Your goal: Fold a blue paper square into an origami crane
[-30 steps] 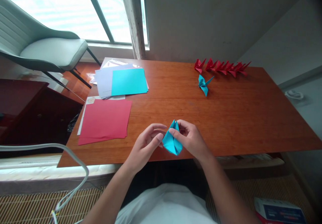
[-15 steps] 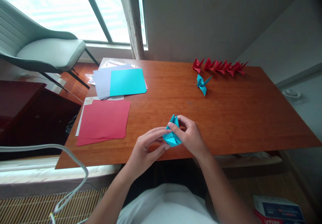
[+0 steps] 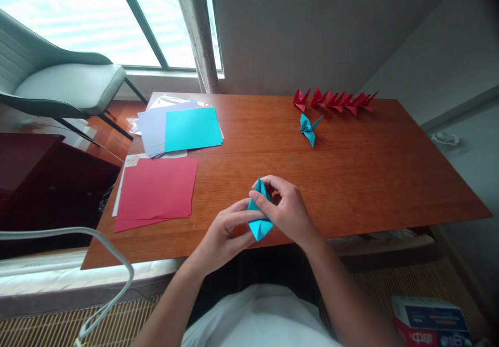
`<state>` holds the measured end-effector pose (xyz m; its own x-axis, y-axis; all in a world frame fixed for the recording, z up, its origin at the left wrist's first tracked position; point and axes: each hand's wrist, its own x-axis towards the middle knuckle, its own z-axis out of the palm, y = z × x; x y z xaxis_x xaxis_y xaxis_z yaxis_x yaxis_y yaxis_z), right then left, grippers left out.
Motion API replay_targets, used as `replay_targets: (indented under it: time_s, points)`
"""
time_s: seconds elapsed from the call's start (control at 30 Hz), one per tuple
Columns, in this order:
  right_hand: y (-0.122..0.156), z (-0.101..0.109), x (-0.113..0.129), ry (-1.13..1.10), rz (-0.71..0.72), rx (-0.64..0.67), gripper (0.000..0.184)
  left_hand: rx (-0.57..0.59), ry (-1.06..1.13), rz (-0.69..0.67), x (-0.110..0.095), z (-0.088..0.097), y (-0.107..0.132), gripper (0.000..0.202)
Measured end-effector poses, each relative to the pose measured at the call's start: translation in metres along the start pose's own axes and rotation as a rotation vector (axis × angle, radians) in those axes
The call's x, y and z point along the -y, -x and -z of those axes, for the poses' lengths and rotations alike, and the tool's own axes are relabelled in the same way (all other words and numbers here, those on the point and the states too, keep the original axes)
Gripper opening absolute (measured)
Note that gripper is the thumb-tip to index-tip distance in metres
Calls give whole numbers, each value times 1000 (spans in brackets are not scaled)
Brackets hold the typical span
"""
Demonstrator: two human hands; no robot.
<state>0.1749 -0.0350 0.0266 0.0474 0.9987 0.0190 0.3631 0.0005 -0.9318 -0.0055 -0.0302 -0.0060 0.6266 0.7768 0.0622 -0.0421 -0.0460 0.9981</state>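
Between my hands, above the table's near edge, is a piece of folded blue origami paper point(image 3: 260, 228), a narrow diamond with its points toward and away from me. My left hand point(image 3: 230, 232) grips its lower left side, with a finger laid across the front. My right hand point(image 3: 286, 207) pinches the upper right part, thumb on the face and fingers behind, where they are partly hidden. Farther back on the table stands a finished blue paper crane point(image 3: 309, 129). Behind it several red paper cranes point(image 3: 337, 101) form a row.
On the wooden table point(image 3: 358, 181), red sheets point(image 3: 156, 188) lie at the left, with blue sheets point(image 3: 193, 129) on pale paper point(image 3: 152, 129) beyond them. A grey chair point(image 3: 70, 84) stands by the window. A white cable point(image 3: 113, 248) loops at the lower left; a box point(image 3: 431, 318) sits lower right.
The folded paper has shifted slightly left and now shows a straighter, longer diamond, its lower point extended; before, two separate tips showed at its top. Both hands still hold it. The view has shifted slightly.
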Motion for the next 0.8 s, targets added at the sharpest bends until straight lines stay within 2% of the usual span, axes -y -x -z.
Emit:
replay_targets:
  time_s: [0.1,0.2,0.33,0.4,0.57,0.8]
  points:
    - [-1,-1,2,-13,9,-30,22,-38,56,17,-3,-3,-2,22]
    - [-2,3,2,-91,-11,-14,30,-104,213,88,-3,-6,-2,15]
    - [-2,8,-2,-171,-44,12,33,-263,586,204,3,-10,0,20]
    - [0,10,-4,-167,-41,-11,29,-297,766,240,4,-12,0,21]
    - [7,11,-3,-150,5,-10,19,-284,1032,263,6,-12,2,18]
    - [10,11,6,-180,51,38,14,-183,1100,261,7,-9,7,13]
